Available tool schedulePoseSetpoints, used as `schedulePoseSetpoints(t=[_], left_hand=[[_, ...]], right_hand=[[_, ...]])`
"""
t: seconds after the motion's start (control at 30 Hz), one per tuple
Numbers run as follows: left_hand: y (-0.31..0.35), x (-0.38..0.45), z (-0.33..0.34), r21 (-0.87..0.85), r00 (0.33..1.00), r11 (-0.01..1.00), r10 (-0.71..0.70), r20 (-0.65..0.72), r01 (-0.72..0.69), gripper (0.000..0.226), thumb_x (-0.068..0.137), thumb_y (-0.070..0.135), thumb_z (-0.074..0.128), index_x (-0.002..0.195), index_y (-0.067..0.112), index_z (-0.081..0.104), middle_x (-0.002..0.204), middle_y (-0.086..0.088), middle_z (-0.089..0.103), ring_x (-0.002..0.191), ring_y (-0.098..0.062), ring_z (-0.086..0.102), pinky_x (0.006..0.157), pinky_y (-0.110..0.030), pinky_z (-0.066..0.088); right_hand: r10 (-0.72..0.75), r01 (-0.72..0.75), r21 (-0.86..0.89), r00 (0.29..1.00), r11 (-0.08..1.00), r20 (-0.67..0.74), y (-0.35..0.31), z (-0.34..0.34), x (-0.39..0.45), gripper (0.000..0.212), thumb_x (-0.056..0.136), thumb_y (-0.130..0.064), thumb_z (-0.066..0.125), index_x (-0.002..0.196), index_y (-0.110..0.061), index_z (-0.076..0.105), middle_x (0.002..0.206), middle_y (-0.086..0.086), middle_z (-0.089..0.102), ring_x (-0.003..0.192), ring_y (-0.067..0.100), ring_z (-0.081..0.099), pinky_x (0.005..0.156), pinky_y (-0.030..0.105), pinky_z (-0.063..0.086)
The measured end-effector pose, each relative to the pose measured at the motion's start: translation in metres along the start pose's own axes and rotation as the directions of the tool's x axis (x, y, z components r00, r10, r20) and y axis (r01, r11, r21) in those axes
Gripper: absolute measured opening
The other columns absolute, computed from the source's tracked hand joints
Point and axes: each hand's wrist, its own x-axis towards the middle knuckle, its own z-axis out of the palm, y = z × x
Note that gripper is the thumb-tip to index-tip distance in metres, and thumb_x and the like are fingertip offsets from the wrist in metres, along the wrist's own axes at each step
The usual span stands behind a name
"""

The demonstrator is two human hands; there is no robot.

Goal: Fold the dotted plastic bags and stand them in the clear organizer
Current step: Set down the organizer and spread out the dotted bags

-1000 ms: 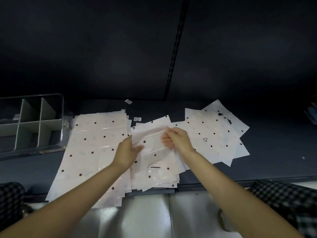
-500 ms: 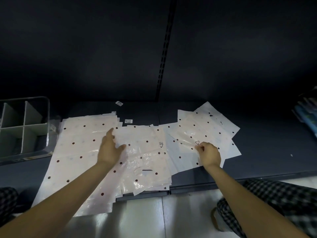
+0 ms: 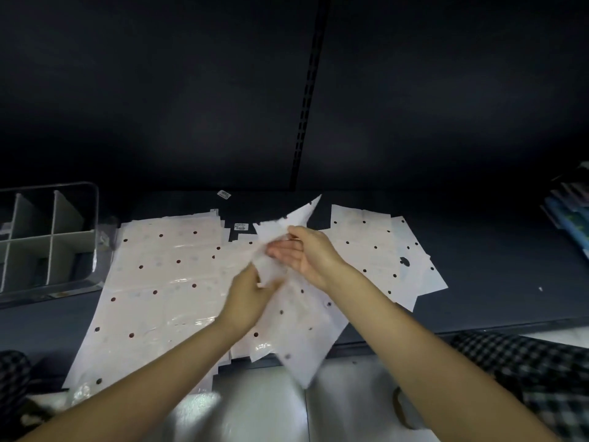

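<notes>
A white dotted plastic bag [image 3: 299,333] is lifted off the shelf between both hands, hanging down over the shelf's front edge with one corner pointing up. My left hand [image 3: 248,295] grips it low at the middle, blurred by motion. My right hand [image 3: 309,253] holds its upper part, palm turned toward me, fingers round the plastic. More dotted bags lie flat: a large stack on the left [image 3: 159,282] and a smaller pile on the right [image 3: 382,250]. The clear organizer [image 3: 92,224] with grey dividers stands at the far left, its visible compartments bare.
The dark shelf [image 3: 494,282] runs left to right with a dark back wall. Two small white labels [image 3: 223,194] lie near the back. Colourful packets [image 3: 570,218] sit at the right edge. Pale floor and checked trouser legs [image 3: 541,371] show below.
My right hand left the right pile and came to the middle. Both hands have picked a bag up off the shelf; it now hangs crumpled between them.
</notes>
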Motion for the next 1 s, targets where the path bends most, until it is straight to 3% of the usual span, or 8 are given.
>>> schedulePoseSetpoints(t=[0.13, 0.27, 0.37, 0.47, 0.63, 0.73, 0.83, 1.0], left_hand=[[-0.008, 0.017, -0.038, 0.003, 0.941, 0.992, -0.120, -0.316, 0.127, 0.012, 0.094, 0.013, 0.054, 0.084, 0.013, 0.059, 0.072, -0.007, 0.061, 0.058, -0.019, 0.053, 0.055, -0.024, 0.043], [-0.040, 0.038, -0.103, 0.162, 0.876, 0.912, -0.295, -0.382, 0.378, 0.015, 0.092, 0.017, 0.058, 0.091, 0.002, 0.062, 0.084, -0.019, 0.061, 0.086, -0.035, 0.060, 0.074, -0.037, 0.042], [-0.064, 0.043, -0.148, 0.368, 0.844, 0.774, -0.382, -0.377, 0.515, 0.031, 0.094, 0.019, 0.056, 0.107, -0.009, 0.057, 0.102, -0.029, 0.061, 0.095, -0.040, 0.057, 0.075, -0.038, 0.037], [-0.077, 0.040, -0.179, 0.479, 0.823, 0.675, -0.396, -0.407, 0.562, 0.035, 0.095, 0.019, 0.055, 0.113, -0.011, 0.053, 0.108, -0.034, 0.058, 0.098, -0.044, 0.056, 0.079, -0.042, 0.040], [-0.080, 0.030, -0.203, 0.546, 0.806, 0.631, -0.232, -0.544, 0.550, 0.029, 0.094, 0.017, 0.054, 0.115, 0.000, 0.045, 0.099, -0.034, 0.058, 0.087, -0.049, 0.057, 0.073, -0.053, 0.049], [-0.070, 0.032, -0.191, 0.599, 0.851, 0.695, -0.034, -0.524, 0.397, 0.055, 0.088, 0.010, 0.062, 0.135, 0.004, 0.035, 0.124, -0.032, 0.049, 0.111, -0.050, 0.047, 0.078, -0.059, 0.046], [-0.051, 0.032, -0.165, 0.638, 0.917, 0.747, 0.098, -0.386, 0.188, 0.067, 0.084, 0.008, 0.067, 0.142, 0.003, 0.034, 0.144, -0.024, 0.036, 0.130, -0.043, 0.034, 0.097, -0.056, 0.039], [-0.025, 0.017, -0.093, 0.269, 0.984, 0.962, -0.087, 0.153, 0.043, 0.086, 0.074, 0.023, 0.077, 0.146, 0.017, 0.030, 0.149, -0.002, 0.034, 0.133, -0.021, 0.036, 0.109, -0.033, 0.031]], right_hand=[[-0.230, 0.152, -0.427, 0.964, 0.891, -0.136, 0.008, -0.026, 0.008, 0.017, 0.094, -0.024, 0.055, 0.094, -0.008, 0.057, 0.096, 0.014, 0.069, 0.082, 0.020, 0.068, 0.070, 0.023, 0.054], [-0.402, -0.033, -0.904, 0.888, 0.427, -0.222, 0.019, -0.113, 0.013, 0.043, 0.088, -0.025, 0.064, 0.125, -0.009, 0.052, 0.131, 0.007, 0.053, 0.123, 0.024, 0.046, 0.095, 0.027, 0.039], [-0.298, -0.197, -0.970, 0.926, 0.142, -0.232, 0.031, -0.165, 0.011, 0.068, 0.084, -0.036, 0.067, 0.141, -0.015, 0.036, 0.144, 0.006, 0.037, 0.132, 0.027, 0.029, 0.103, 0.035, 0.037], [-0.393, -0.198, -0.980, 0.899, 0.027, -0.193, 0.041, -0.181, 0.015, 0.045, 0.086, -0.035, 0.064, 0.127, -0.019, 0.053, 0.131, 0.004, 0.046, 0.121, 0.025, 0.038, 0.091, 0.034, 0.044], [-0.479, -0.214, -0.977, 0.856, 0.007, -0.191, 0.042, -0.178, 0.017, 0.013, 0.092, -0.021, 0.056, 0.096, -0.011, 0.063, 0.105, 0.006, 0.058, 0.102, 0.022, 0.051, 0.070, 0.030, 0.048], [-0.484, -0.232, -0.970, 0.842, 0.074, -0.238, 0.039, -0.168, 0.014, 0.017, 0.094, -0.025, 0.052, 0.091, -0.012, 0.062, 0.098, 0.006, 0.062, 0.091, 0.023, 0.056, 0.067, 0.028, 0.046], [-0.494, -0.151, -0.940, 0.819, 0.307, -0.292, 0.032, -0.139, 0.015, 0.019, 0.094, -0.026, 0.053, 0.092, -0.010, 0.062, 0.090, 0.005, 0.065, 0.083, 0.023, 0.059, 0.069, 0.030, 0.049], [-0.268, 0.024, -0.594, 0.907, 0.804, -0.326, 0.021, -0.052, 0.017, 0.011, 0.092, -0.017, 0.055, 0.086, -0.009, 0.055, 0.092, 0.006, 0.059, 0.073, 0.019, 0.057, 0.071, 0.031, 0.051]])
